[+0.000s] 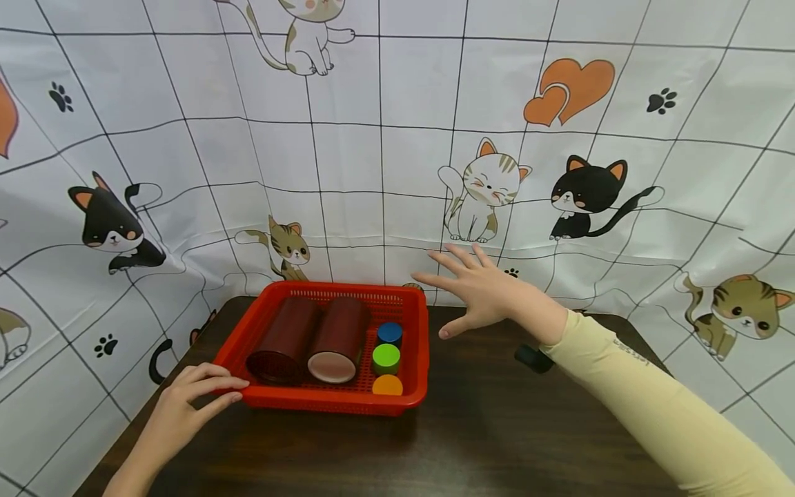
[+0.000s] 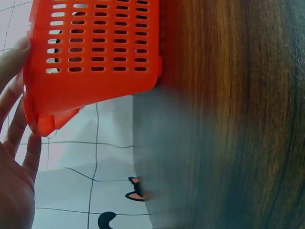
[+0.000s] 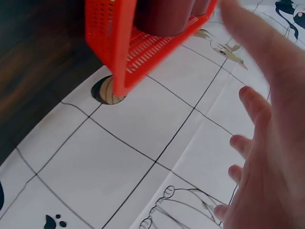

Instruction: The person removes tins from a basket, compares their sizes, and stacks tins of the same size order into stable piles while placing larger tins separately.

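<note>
A red plastic basket with slotted sides sits on the dark table. Inside lie two dark red-brown cylinders side by side: the left cylinder shows a dark end, the right cylinder a pale pink one. Along the basket's right side are small round things with a blue top, a green top and an orange top. My left hand touches the rim at the near left corner with fairly straight fingers. Fingers spread and holding nothing, my right hand hovers beyond the basket's right side.
The dark wooden table extends in front and to the right of the basket. A white cat-print sheet with black grid lines hangs behind and at both sides. A small black object shows by my right wrist.
</note>
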The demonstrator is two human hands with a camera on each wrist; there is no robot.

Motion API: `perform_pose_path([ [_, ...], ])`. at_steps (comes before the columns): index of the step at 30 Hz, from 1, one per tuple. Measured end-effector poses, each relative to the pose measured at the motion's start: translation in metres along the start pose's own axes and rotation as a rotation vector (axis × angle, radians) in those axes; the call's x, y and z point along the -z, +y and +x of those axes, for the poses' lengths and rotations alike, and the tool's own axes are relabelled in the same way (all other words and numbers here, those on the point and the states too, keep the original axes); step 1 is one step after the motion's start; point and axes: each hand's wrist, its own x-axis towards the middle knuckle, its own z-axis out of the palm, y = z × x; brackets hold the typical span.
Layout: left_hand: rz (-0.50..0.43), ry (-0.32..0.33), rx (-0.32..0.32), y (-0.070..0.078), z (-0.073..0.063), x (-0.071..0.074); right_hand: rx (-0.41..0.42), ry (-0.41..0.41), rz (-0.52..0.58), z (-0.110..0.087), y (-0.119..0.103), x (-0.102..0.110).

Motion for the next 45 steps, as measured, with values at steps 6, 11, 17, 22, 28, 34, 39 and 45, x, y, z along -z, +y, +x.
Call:
perform_pose_path([
  [6, 0.027, 0.003, -0.019, -0.001, 0.002, -0.001, 0.035, -0.003, 0.043, 0.025, -0.002, 0.008],
  [11, 0.035, 0.005, -0.020, -0.001, 0.002, -0.001, 0.052, -0.004, 0.079, 0.041, -0.005, 0.010],
  [17, 0.044, -0.001, -0.020, 0.000, -0.001, 0.001, 0.064, -0.039, 0.111, 0.062, -0.014, 0.006],
  [22, 0.020, 0.003, -0.012, 0.003, 0.000, 0.002, 0.043, -0.047, 0.152, 0.082, -0.018, 0.003],
  [28, 0.006, -0.004, -0.035, 0.003, 0.001, 0.001, -0.008, -0.043, 0.207, 0.102, -0.018, -0.007],
  [34, -0.006, -0.009, -0.036, 0.002, 0.003, 0.001, -0.043, -0.030, 0.294, 0.116, -0.020, -0.018],
  [39, -0.013, -0.011, -0.027, 0.002, 0.003, 0.001, -0.092, -0.003, 0.359, 0.124, -0.019, -0.032],
  [45, -0.027, -0.019, -0.003, 0.003, 0.000, 0.002, -0.141, 0.022, 0.407, 0.131, -0.022, -0.053],
])
